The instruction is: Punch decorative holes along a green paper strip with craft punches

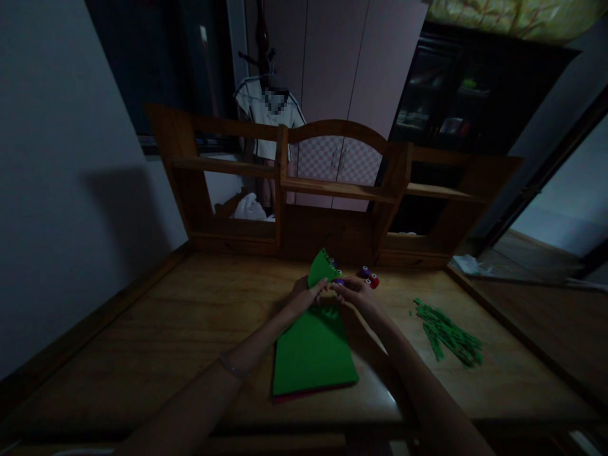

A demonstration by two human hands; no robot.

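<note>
A wooden desk (199,316) carries green sheets (313,358), heaped green strips (449,334), and small red and purple pieces (374,281)

Dimly lit; pale wall (47,190) at left, pinkish wardrobe (332,63) behind wooden shelf unit (339,188), dark cabinet (508,88) at right.

a bright green sheet (317,271), a row of small dark marks down its slanting right edge, stands tilted upright near the far edge of the wooden surface (190,335). held just beside its lower right corner, a small purple piece (338,282) shows partly, its details dim.
</note>
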